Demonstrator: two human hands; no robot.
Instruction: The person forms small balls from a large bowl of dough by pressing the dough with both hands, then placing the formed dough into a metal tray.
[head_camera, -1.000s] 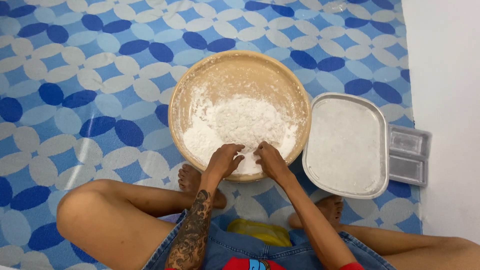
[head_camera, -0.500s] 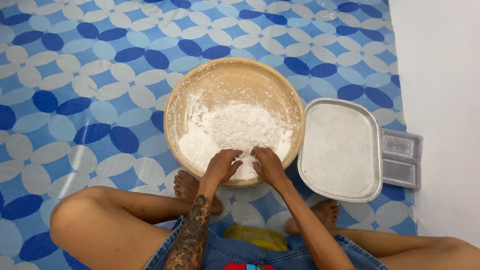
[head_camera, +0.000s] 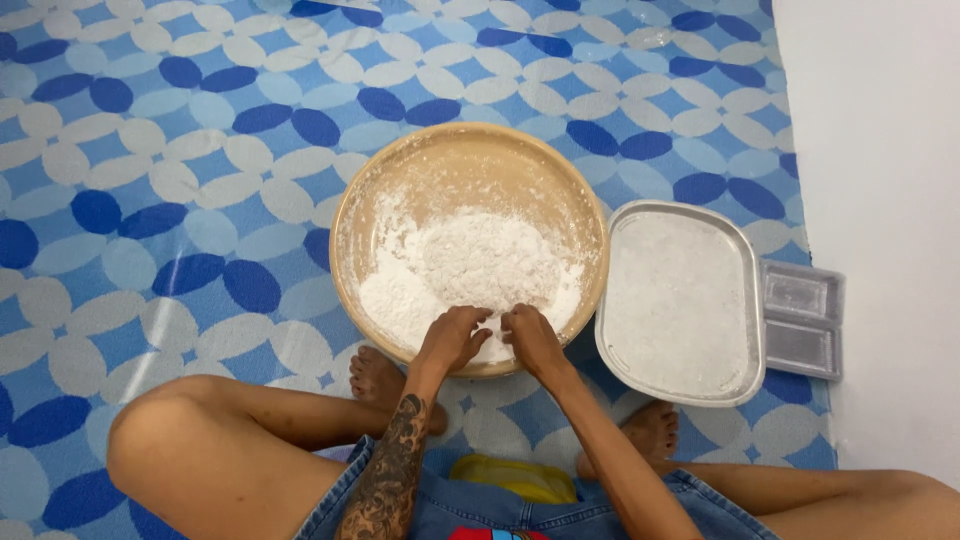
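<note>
flour (head_camera: 470, 265) heaped near bowl (head_camera: 352, 215) front rim; my left hand (head_camera: 452, 338) and right hand (head_camera: 530, 335) curl half-shut, pinching clumps. risk: rubbing here may push flour over the rim onto mat (head_camera: 150, 200).

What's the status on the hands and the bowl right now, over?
Left hand and right hand side by side, fingers curled in white flour. Tan bowl flat on patterned mat. Metal tray beside bowl, nothing blocking.

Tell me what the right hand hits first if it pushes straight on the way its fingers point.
Most likely the flour heaped just beyond the right hand, then the bowl wall; depth is unclear.
</note>
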